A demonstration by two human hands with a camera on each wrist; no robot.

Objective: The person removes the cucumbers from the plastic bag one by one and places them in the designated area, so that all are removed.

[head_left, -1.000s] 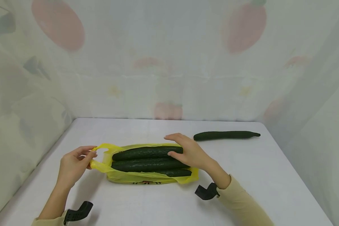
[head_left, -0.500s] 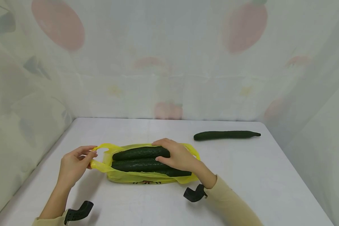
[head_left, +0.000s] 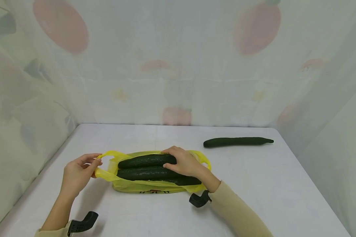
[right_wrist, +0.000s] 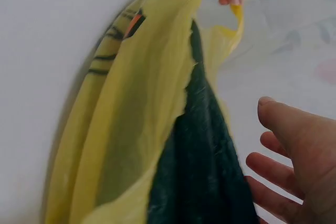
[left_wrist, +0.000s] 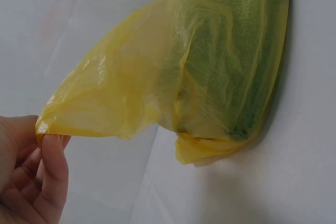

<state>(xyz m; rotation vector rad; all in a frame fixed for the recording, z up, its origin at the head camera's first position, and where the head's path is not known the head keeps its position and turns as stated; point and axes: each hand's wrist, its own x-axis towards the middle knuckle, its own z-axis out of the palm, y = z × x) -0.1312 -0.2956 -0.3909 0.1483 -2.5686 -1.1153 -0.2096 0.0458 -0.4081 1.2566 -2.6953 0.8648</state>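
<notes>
Several dark green cucumbers [head_left: 148, 172] lie side by side in the mouth of a yellow plastic bag [head_left: 130, 187] on the white table. My left hand [head_left: 78, 174] pinches the bag's left handle between thumb and fingers, pulling it taut. In the left wrist view the stretched bag film [left_wrist: 121, 82] runs from those fingertips to the bag's bulk. My right hand [head_left: 185, 163] hovers over the right part of the cucumbers, fingers spread and loosely bent. In the right wrist view that hand [right_wrist: 304, 161] is beside the cucumbers [right_wrist: 194, 156] with nothing visible between thumb and fingers.
Another cucumber [head_left: 238, 142] lies outside the bag at the back right of the table [head_left: 284, 184]. Behind stands a pale curtain [head_left: 207, 65] with faded fruit prints. A black curved mount [head_left: 83, 222] sits at my left wrist, another [head_left: 199, 199] at the right.
My right hand has moved left over the bagged cucumbers, then stayed nearly still while its forearm shifted slightly left. The left hand keeps its pinch in the same place.
</notes>
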